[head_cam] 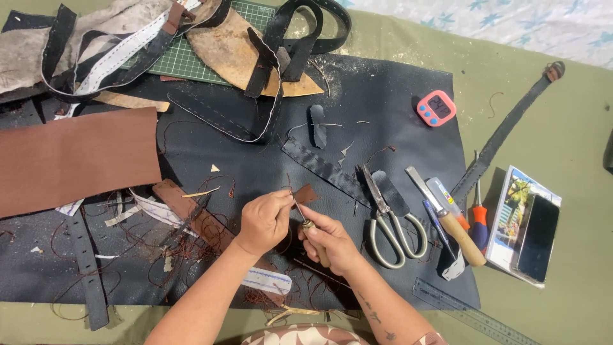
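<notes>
The left hand (263, 220) pinches a small brown leather piece (305, 194) near the middle of the black mat (396, 128). The right hand (329, 239) is closed around a wooden-handled awl (311, 233), its tip touching the leather. Scissors (389, 220) lie at 3 o'clock.

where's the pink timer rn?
In the head view, the pink timer sits upper right, at the right edge of the black mat, well above the scissors and away from both hands.
</notes>
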